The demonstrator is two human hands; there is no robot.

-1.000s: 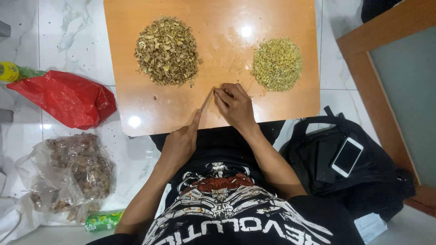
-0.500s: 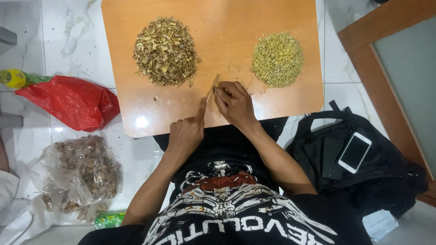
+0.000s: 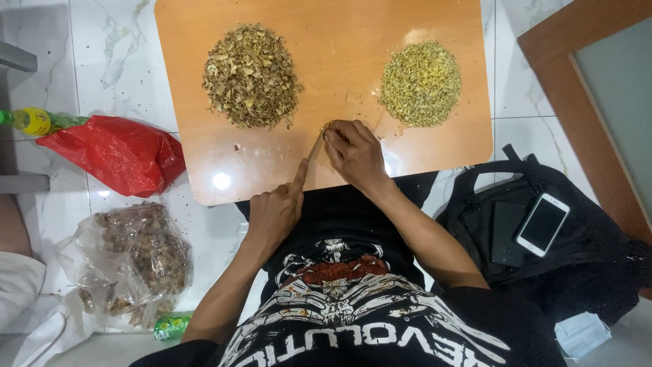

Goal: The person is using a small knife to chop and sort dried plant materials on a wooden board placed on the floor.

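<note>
Pinching a thin pale strip (image 3: 316, 145) at its top end with my right hand (image 3: 354, 153), I steady its lower end with my left hand (image 3: 275, 212), forefinger out, other fingers curled. It lies on the desk (image 3: 339, 75) at six o'clock of the two dried heaps; it looks light, dry and brittle, best held gently by its ends.

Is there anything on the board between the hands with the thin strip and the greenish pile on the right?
Nothing visible. The right hand and left hand hold the thin strip; only bare board with scattered crumbs lies before the greenish pile.
</note>
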